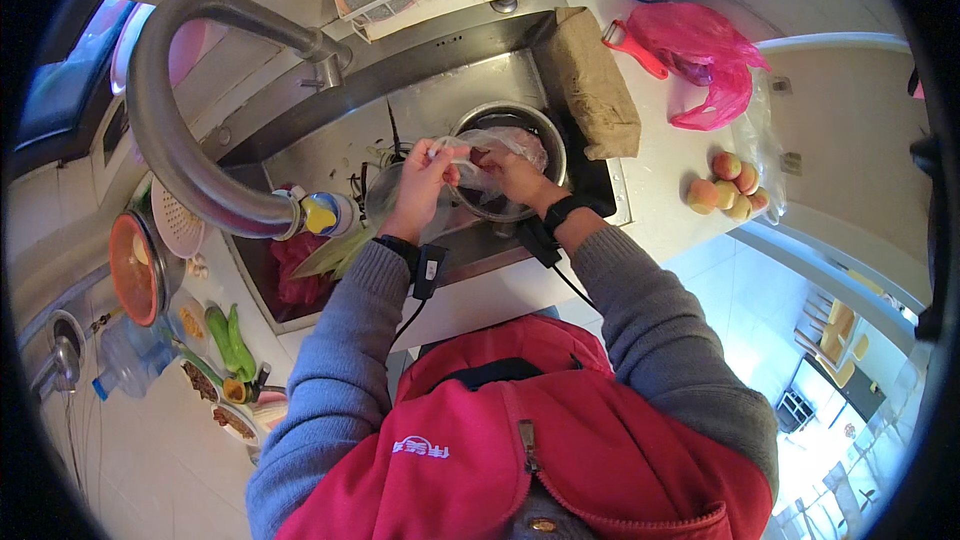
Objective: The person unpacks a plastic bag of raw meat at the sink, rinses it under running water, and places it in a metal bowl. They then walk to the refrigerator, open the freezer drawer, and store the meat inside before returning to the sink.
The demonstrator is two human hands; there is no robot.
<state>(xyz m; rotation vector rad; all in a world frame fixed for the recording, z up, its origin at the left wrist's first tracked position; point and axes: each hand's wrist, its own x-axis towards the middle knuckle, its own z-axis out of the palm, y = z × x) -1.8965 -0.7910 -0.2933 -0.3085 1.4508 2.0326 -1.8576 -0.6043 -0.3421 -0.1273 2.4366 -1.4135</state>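
A round metal bowl [561, 157] sits in the stainless steel sink [450, 86]. Over it, a thin transparent plastic bag [495, 136] is stretched between my hands. My left hand [421, 184] pinches the bag's edge at the bowl's left side. Above the bowl, my right hand [519, 178] has its fingers curled at the bag; their tips are partly hidden, and dark red matter shows beside them. A pinkish lump [531, 146], perhaps meat, shows at the bag's far side. Under my left hand, a transparent container [386, 195] is partly covered.
A gooseneck faucet [161, 112] arches over the sink's left side. Brown cloth [596, 86] drapes the right rim. Rightward lie a red peeler [637, 49], a pink plastic bag [712, 67] and several round fruits [726, 191]. Green peppers [231, 341] and small bowls [234, 421] stand left.
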